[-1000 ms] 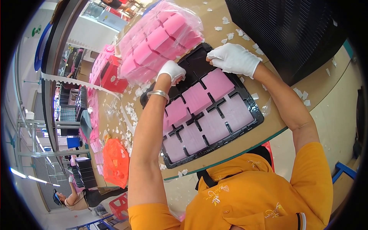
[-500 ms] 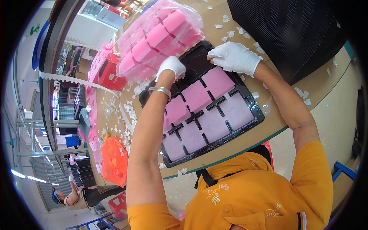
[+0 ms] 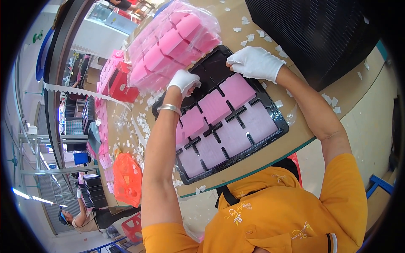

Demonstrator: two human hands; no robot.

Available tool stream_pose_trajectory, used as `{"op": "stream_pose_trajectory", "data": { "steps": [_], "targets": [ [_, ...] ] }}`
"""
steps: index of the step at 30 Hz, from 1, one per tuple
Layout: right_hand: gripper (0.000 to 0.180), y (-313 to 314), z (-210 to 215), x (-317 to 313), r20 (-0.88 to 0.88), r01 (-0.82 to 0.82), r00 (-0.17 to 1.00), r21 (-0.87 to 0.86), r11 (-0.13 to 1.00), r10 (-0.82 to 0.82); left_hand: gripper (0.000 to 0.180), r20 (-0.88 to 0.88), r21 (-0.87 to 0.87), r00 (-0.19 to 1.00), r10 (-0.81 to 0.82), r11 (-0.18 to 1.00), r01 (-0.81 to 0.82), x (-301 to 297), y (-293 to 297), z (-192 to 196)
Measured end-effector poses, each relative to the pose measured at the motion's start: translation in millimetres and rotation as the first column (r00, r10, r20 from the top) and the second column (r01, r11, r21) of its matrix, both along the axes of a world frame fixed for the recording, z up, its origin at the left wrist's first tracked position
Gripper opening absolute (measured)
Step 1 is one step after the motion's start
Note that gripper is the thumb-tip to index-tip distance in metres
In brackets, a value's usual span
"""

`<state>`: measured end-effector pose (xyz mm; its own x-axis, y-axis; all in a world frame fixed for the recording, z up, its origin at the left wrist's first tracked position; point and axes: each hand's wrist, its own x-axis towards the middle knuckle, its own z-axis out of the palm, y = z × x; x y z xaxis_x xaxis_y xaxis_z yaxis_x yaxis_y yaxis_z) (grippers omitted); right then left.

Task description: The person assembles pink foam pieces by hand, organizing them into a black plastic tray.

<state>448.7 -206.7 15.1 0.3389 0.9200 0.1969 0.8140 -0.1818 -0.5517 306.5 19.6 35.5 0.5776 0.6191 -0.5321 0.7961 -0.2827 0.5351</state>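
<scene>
A black plastic compartment tray [image 3: 214, 67] lies at a slant on the table before me. Pale lilac foam pads [image 3: 219, 151] fill its near row, and brighter pink pads [image 3: 212, 105] sit in the middle row. The far row shows bare black compartments. My left hand [image 3: 184, 82], in a white glove with the fingertips bare, is curled closed over the tray's far left part. At the far right corner, my gloved right hand [image 3: 257, 63] has its fingers pinched together beside the rim. Whatever either hand may hold is hidden.
Clear-wrapped pink foam blocks [image 3: 173, 42] stand beyond the tray. A tall stack of black trays [image 3: 312, 38] rises at the right. White scraps litter the brown table. At the left are a red box [image 3: 123, 83] and an orange-red plastic bag [image 3: 126, 179]; another person [image 3: 80, 219] works farther off.
My left hand has shifted slightly left and lower, its fingers still curled. The right hand stays near the same corner. The whole view has moved a little.
</scene>
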Motion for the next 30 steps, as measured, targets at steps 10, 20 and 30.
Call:
{"op": "stream_pose_trajectory", "data": {
  "steps": [10,20,30],
  "targets": [
    [0.027,-2,10,-9,-0.077,-0.016,0.997,-0.049,0.999,0.012,0.022,0.217,-0.158,0.967,0.133,0.982,-0.100,-39,13,9],
    [0.026,0,9,-12,-0.105,-0.022,0.994,-0.063,0.998,0.015,0.032,-0.023,0.159,0.994,-0.107,0.981,0.109,2,4,-1],
    [0.026,2,1,-2,0.000,-0.001,1.000,0.019,1.000,0.001,0.017,-0.014,0.064,1.000,-0.022,0.998,0.023,-4,10,-6]
  ]
}}
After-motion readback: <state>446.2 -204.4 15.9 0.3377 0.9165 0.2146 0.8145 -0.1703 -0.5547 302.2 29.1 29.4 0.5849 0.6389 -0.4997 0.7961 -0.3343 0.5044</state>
